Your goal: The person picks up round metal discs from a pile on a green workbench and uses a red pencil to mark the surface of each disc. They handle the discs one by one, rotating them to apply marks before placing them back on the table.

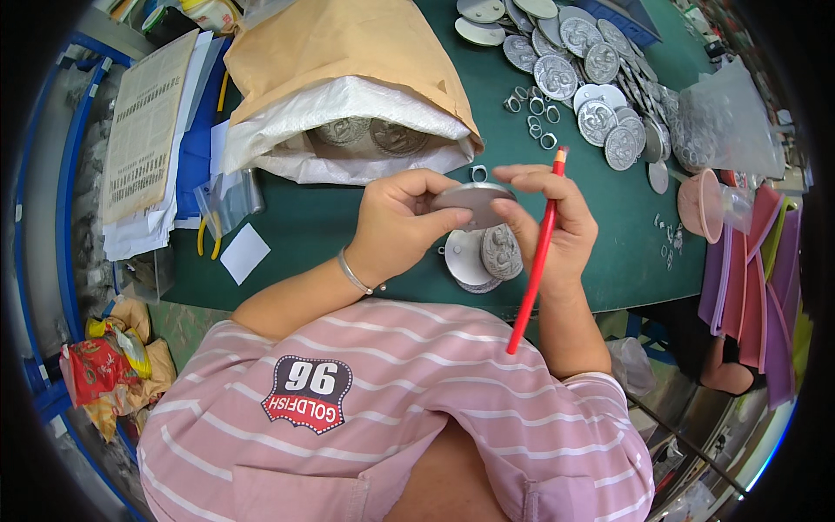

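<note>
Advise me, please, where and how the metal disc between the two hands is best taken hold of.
Probably pinch the metal disc by its thin far rim, coming from across the table: the left hand and right hand cover its sides, while that edge shows between them.

A worker's left hand (396,209) and right hand (557,217) hold a metal disc (474,204) over a green table (617,226), a red pencil (539,261) between the right fingers (539,180).

Your stick (537,280) is red, your disc (474,202) silver-grey. Your pink shirt (396,374) has white stripes; the table (313,226) is green.
</note>
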Demonstrator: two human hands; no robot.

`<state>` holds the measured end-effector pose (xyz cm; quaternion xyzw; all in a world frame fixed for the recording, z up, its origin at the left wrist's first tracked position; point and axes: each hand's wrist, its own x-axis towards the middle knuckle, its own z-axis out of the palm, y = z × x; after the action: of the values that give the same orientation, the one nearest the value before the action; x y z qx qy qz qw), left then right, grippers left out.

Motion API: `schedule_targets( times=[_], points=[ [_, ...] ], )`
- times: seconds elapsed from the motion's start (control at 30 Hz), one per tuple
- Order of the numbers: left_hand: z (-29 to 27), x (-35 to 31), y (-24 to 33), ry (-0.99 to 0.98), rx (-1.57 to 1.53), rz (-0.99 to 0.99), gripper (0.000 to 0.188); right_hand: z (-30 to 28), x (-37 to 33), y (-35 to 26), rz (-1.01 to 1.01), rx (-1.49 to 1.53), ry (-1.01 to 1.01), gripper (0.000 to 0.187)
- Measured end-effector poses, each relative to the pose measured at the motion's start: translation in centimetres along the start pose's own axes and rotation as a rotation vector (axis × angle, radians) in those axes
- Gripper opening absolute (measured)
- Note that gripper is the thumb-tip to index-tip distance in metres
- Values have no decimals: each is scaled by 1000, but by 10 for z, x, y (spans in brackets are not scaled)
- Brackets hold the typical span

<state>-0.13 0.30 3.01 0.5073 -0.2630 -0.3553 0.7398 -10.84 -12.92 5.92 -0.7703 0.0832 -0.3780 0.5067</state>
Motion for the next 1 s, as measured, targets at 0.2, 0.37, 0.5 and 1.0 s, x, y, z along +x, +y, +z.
schedule_targets(
  times=[0.2, 0.37, 0.5, 1.0],
  points=[
    [1, 0, 8, 53, 385, 203, 15, -1, -8, 9, 107, 196, -48, 23],
    [1, 1, 8, 85, 539, 398, 16, 4, -7, 5, 105, 160, -72, 23],
    [-2, 4, 10, -14, 629, 388, 20, 2, -11, 12, 66, 187, -109, 23],
    [-4, 4, 6, -38, 419, 321, 17, -5, -20, 27, 341, 626, 130, 30]
  ],
)
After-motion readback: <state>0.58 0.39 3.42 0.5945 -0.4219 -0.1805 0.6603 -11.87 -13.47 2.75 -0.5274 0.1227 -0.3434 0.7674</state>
